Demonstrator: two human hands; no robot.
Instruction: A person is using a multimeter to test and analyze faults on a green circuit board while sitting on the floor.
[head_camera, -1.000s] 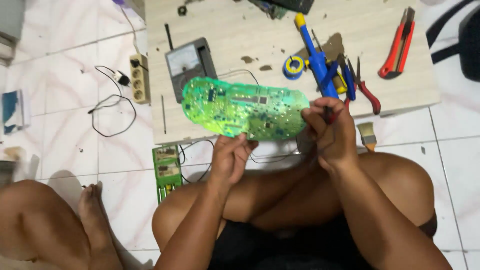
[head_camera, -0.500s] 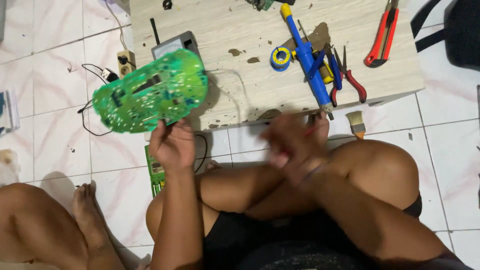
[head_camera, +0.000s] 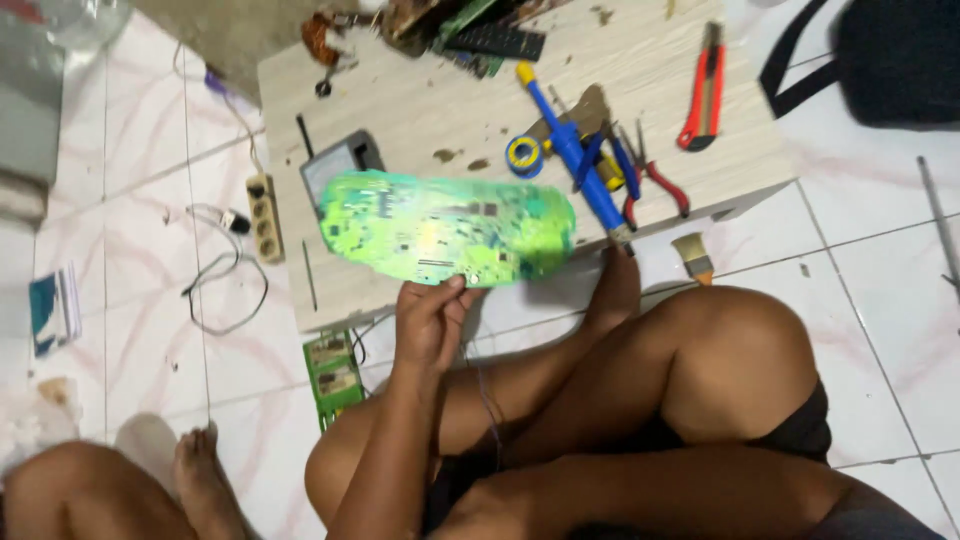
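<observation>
While our left hand (head_camera: 428, 325) pinches the green circuit board (head_camera: 445, 229) mid-frame, keep it level (right hand (head_camera: 612, 290) reaches under it, fingers hidden, can't tell).

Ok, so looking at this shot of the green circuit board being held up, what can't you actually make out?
- Right hand: head view, mostly hidden behind the green circuit board; whether it grips anything cannot be told.
- Grey meter: the board covers its lower part.
- Parts on the board: too small and washed out by glare.
- Pile of parts at the table's far end: cut off by the top edge.
- Left hand pinches the board's lower edge.
</observation>
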